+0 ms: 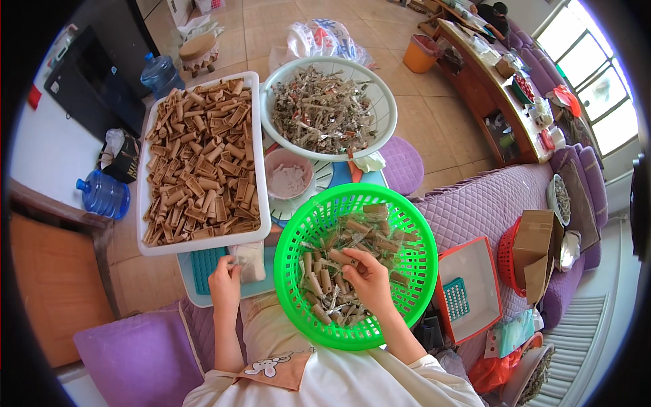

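My right hand (367, 277) is over the bright green plastic basket (290, 315), its fingers closed round a short brown roll (343, 258). Beneath it lie similar brown rolls (325, 279), many in clear, crinkled wrapping. My left hand (224, 279) is left of the basket, thumb and fingers pinched together at the edge of a whitish, translucent stack (251, 263). What sits between those fingertips is too small to make out. Beyond the left hand, a white tray (256, 136) holds a heap of brown, trough-shaped pieces (203, 163).
A pale round basket (390, 122) of silvery wrapped pieces stands behind the green one. Between them is a pink bowl (290, 171) with white bits. At right are a red-rimmed box (468, 292) and a cardboard box (536, 244). A person (495, 20) sits far off.
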The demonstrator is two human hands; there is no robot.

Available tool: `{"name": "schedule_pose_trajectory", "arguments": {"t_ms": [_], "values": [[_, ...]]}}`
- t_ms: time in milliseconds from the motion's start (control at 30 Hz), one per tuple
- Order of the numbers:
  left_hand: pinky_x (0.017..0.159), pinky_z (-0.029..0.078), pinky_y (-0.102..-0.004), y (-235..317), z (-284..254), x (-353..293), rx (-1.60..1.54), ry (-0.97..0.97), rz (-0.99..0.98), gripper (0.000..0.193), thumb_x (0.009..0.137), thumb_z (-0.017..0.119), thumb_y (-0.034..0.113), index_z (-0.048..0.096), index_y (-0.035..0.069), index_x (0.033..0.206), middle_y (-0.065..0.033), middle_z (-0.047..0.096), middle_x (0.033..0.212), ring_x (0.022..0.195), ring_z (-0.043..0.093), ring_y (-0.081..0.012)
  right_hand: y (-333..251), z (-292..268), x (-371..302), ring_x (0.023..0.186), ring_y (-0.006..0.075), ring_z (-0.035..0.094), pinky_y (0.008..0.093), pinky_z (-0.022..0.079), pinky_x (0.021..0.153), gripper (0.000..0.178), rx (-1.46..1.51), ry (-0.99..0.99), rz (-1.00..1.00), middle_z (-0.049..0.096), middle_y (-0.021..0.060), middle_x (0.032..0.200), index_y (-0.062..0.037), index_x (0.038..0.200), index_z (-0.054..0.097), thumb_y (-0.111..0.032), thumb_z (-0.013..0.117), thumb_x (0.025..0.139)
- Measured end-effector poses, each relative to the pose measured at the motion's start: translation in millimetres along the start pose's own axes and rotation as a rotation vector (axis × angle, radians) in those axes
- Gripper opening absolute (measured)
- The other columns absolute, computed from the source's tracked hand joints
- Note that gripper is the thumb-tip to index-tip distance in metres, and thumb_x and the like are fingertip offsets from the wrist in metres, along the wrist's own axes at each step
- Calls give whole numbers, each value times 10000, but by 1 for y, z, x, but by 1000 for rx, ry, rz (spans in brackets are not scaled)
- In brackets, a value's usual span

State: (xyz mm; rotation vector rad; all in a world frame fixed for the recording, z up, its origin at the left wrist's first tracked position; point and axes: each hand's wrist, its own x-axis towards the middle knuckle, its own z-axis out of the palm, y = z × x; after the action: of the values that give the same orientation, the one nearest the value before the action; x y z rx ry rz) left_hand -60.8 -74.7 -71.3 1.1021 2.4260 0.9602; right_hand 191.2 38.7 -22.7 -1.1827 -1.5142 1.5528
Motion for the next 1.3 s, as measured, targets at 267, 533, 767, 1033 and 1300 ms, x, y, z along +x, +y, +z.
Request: {"name": "schedule_pose_trajectory", "arguments": {"t_ms": [267, 533, 767, 1033, 1300], "values": [[546, 451, -350, 12, -1, 1, -9, -15, 55, 176, 722, 606, 51, 557, 14, 887, -144, 618, 707, 610, 601, -284, 4, -5, 1, 688, 30, 511, 168, 421, 596, 256, -159, -69, 42, 573, 8, 808, 12, 1027, 525, 34, 577, 777], [537, 435, -404, 19, -2, 7, 88, -104, 70, 113, 780, 560, 127, 587, 48, 856, -190, 570, 666, 628, 565, -353, 9, -7, 4, 643, 59, 501, 198, 424, 581, 312, -309, -8, 47, 572, 19, 804, -29, 1040, 544, 6, 624, 741], [527, 431, -395, 19, 1, 9, 67, -55, 49, 125, 772, 565, 108, 575, 46, 880, -186, 574, 659, 613, 569, -345, 9, -9, 3, 599, 96, 483, 223, 427, 572, 332, -422, 51, -20, 531, 42, 827, -55, 1025, 578, -35, 664, 705], [528, 444, -345, 25, -11, 2, 83, -128, 49, 191, 723, 622, 116, 578, 47, 896, -155, 608, 682, 593, 594, -290, 4, -8, 1, 595, 75, 466, 219, 406, 546, 349, -413, -2, -4, 510, 11, 727, -65, 1026, 594, -47, 685, 689], [521, 449, -272, 94, -50, 32, -131, -476, 144, 248, 718, 647, 119, 583, 61, 951, -108, 623, 662, 543, 595, -172, -27, -31, 29, 633, 22, 412, 154, 348, 540, 324, -29, 302, -131, 524, -35, 797, -12, 1072, 556, 14, 601, 752]]}}
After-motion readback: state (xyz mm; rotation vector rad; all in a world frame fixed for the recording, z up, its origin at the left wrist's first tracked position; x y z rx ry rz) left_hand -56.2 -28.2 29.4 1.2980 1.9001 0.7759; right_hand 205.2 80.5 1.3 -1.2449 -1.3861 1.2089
